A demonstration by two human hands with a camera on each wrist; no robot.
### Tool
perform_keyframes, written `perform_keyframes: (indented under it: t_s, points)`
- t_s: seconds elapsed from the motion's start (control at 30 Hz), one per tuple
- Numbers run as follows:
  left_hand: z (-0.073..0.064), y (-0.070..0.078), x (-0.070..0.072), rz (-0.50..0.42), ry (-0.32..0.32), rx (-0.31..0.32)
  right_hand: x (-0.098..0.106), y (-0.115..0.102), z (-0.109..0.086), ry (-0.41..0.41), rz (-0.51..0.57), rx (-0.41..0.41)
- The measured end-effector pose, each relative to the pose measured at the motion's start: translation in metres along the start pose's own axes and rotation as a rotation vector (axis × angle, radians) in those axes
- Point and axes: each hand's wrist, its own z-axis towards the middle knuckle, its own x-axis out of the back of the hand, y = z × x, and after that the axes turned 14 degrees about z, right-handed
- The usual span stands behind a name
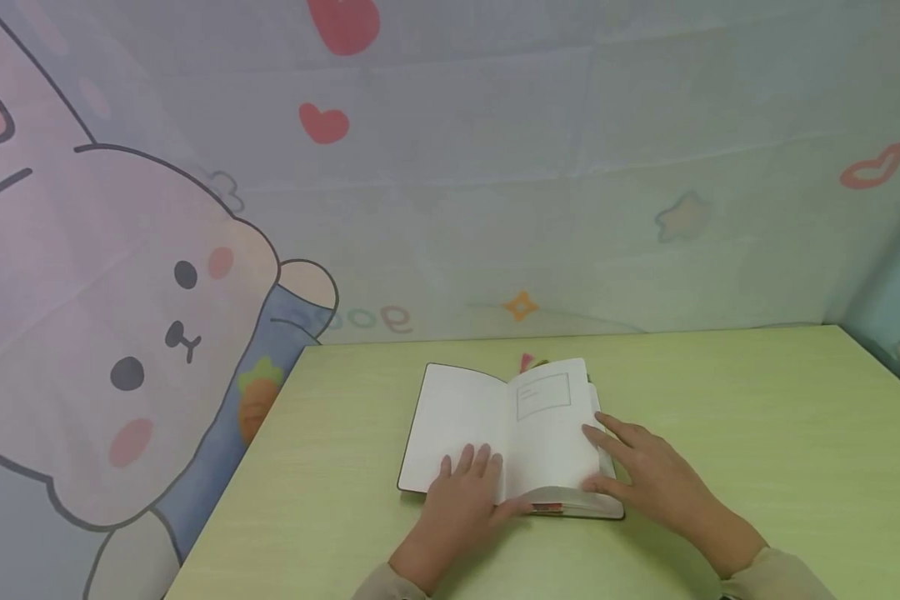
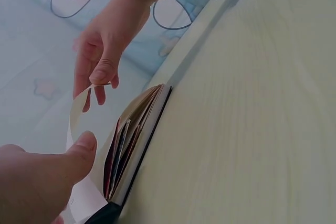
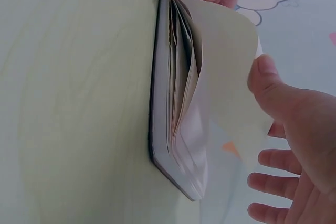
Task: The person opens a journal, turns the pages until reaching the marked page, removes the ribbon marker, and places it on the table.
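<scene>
An open notebook (image 1: pixel 450 408) with a dark cover lies on the table. Its left page is blank, and the right page bears a printed rectangular frame near the top. My left hand (image 1: pixel 465 496) rests on the lower left page with fingers extended, its thumb reaching across the bottom of the gutter. At the right page's outer edge, my right hand (image 1: pixel 660 471) pinches a lifted page (image 3: pixel 228 51) between thumb and index finger, the other fingers spread apart. The page curves up off the stack. Pieces tucked among the pages (image 2: pixel 121 150) show at the bottom edge; their kind is unclear.
The light green table (image 1: pixel 757 417) extends on both sides of the notebook. A pink tab (image 1: pixel 526 362) sticks out past the notebook's top. Behind hangs a backdrop cloth (image 1: pixel 495 208) printed with hearts, stars and a rabbit.
</scene>
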Motion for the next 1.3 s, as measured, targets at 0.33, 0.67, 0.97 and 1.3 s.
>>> perform_keyframes:
  t_s: [0.33,0.67,0.97,1.3]
  points:
    - [0.0,0.001,0.002,0.035,0.091,0.016,-0.005,0.0,0.002,0.08,-0.008,0.102]
    - [0.006,-0.003,-0.004,0.039,0.534,-0.01,0.0,0.008,0.009,0.054,0.028,0.105]
    - [0.01,-0.006,0.0,-0.089,0.648,0.206,0.002,0.011,0.009,0.033,0.004,0.115]
    - [0.005,-0.018,0.002,-0.016,0.575,0.263,0.002,0.009,0.006,-0.047,0.005,0.035]
